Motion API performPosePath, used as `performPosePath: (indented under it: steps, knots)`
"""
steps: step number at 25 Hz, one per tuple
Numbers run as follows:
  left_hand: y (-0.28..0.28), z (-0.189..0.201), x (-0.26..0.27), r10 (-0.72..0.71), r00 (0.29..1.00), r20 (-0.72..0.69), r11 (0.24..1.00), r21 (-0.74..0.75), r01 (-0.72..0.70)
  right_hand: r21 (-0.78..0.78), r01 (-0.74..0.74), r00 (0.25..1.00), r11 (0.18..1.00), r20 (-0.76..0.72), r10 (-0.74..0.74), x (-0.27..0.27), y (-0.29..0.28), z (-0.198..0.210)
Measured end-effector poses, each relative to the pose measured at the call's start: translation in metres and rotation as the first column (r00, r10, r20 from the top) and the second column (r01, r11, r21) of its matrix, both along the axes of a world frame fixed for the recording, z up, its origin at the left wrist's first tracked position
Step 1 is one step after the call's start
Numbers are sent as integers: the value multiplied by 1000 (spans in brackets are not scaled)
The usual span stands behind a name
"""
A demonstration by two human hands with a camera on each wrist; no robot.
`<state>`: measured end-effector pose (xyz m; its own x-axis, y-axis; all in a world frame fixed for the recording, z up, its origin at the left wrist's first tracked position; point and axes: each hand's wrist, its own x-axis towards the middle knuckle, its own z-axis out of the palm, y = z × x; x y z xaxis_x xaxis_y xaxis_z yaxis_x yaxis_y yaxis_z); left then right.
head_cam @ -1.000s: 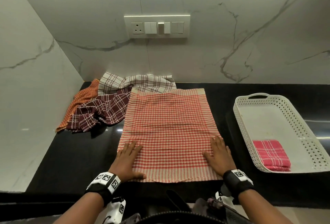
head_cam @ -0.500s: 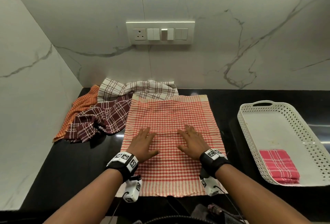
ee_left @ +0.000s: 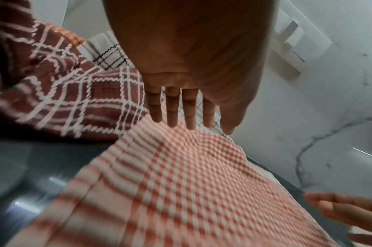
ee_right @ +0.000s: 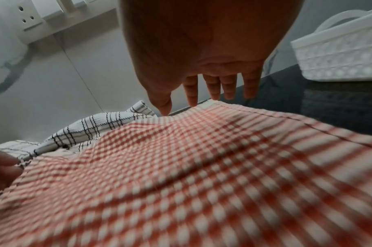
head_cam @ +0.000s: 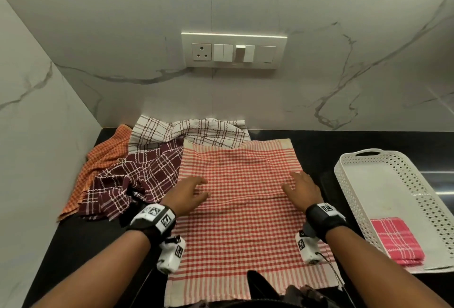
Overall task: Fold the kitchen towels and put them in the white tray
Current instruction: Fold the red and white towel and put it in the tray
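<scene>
A red-and-white checked towel (head_cam: 242, 211) lies spread flat on the black counter (head_cam: 81, 246). My left hand (head_cam: 189, 193) lies open over its left side, fingers straight. My right hand (head_cam: 301, 188) lies open near its right edge, fingers straight too. Both wrist views show straight fingers (ee_left: 172, 110) (ee_right: 212, 86) pointing toward the towel's far edge, with the checked cloth (ee_left: 181, 183) (ee_right: 181, 167) below. A white perforated tray (head_cam: 353, 184) stands at the right. A folded pink towel (head_cam: 395, 240) lies in its near end.
Left of the spread towel lies a crumpled pile: a maroon plaid towel (head_cam: 130, 182), an orange checked towel (head_cam: 103, 160) and a white towel with dark lines (head_cam: 189, 132). Marble walls close the back and left. A switch panel (head_cam: 233, 50) sits on the back wall.
Both hands slid from the near corners up the towel, met near its middle, then spread outward to its left and right sides. The towel stays flat.
</scene>
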<state>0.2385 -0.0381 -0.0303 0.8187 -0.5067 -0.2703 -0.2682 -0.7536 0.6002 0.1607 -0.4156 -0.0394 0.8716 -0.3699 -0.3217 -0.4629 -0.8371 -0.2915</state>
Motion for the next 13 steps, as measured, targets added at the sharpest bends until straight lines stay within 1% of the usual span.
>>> performPosePath:
  steps: [3, 6, 8, 9, 11, 13]
  knots:
    - [-4, 22, 49, 65, 994, 87, 997, -43, -62, 60, -58, 997, 996, 49, 55, 41, 14, 17]
    - [-3, 35, 99, 142, 986, 87, 988, -72, -136, 103, -117, 991, 988, 81, 109, 91, 8, 23]
    - [0, 35, 125, 154, 982, 107, 988, -24, -152, 109, -161, 986, 981, 62, 155, 122, -2, 16]
    - [1, 32, 137, 156, 982, 109, 987, 4, -158, 106, -176, 984, 979, 26, 174, 136, -8, 12]
    - [2, 23, 154, 182, 979, 91, 980, 63, -188, 98, -164, 984, 982, -46, 169, 160, -22, 3]
    - [0, 15, 161, 219, 972, 82, 968, 108, -227, 97, -134, 988, 986, -69, 141, 173, -34, -1]
